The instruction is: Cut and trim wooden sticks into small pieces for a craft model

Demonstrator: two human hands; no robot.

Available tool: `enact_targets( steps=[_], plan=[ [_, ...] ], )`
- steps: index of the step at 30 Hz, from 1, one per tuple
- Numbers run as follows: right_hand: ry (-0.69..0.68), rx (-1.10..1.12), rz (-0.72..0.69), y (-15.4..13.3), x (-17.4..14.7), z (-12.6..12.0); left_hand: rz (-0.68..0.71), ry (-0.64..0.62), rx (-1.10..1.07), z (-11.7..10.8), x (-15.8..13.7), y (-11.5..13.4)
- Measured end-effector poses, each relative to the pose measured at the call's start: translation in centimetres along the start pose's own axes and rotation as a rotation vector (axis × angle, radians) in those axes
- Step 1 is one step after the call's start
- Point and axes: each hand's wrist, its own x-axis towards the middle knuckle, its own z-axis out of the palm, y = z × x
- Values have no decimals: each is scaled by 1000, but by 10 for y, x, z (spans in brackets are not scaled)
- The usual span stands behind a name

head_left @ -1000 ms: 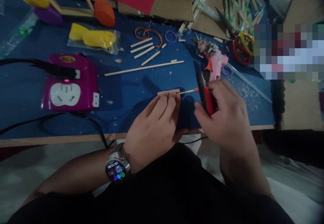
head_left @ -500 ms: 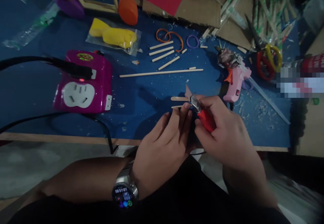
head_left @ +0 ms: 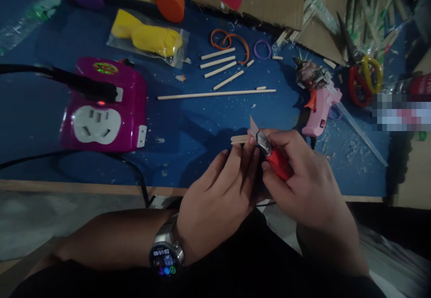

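Observation:
My right hand (head_left: 299, 177) is wrapped round the red handle of a utility knife (head_left: 278, 161), its blade pointing up and to the left. Flat wooden craft sticks (head_left: 239, 139), two as far as I can see, lie side by side near the table's front edge. The fingers of my left hand (head_left: 215, 195) press together on these sticks, close to the knife. Both hands hide the sticks' right ends. On my left wrist is a watch (head_left: 166, 255).
Thin round sticks (head_left: 215, 94) lie beyond my hands. A pink glue gun (head_left: 318, 109) and scissors (head_left: 365, 78) are at the right. To the left stands a magenta power socket (head_left: 131, 109) with a black cable. Yellow clay (head_left: 148, 35) lies in a clear bag behind it.
The two craft sticks, apart before, now lie close together under my left fingers. The knife has shifted slightly right and down, and its blade shows more. The whole view has moved a little.

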Motion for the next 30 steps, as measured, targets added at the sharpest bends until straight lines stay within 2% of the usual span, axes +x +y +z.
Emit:
enact_targets(
  steps=[19, 27, 30],
  plan=[
    [7, 51, -2, 0, 0, 1, 12, -27, -4, 0, 3, -2],
    [8, 69, -9, -1, 2, 0, 8, 12, 1, -1, 6, -2],
    [40, 145, 21, 1, -3, -3, 8, 10, 1, 1, 5, -2]
  ],
)
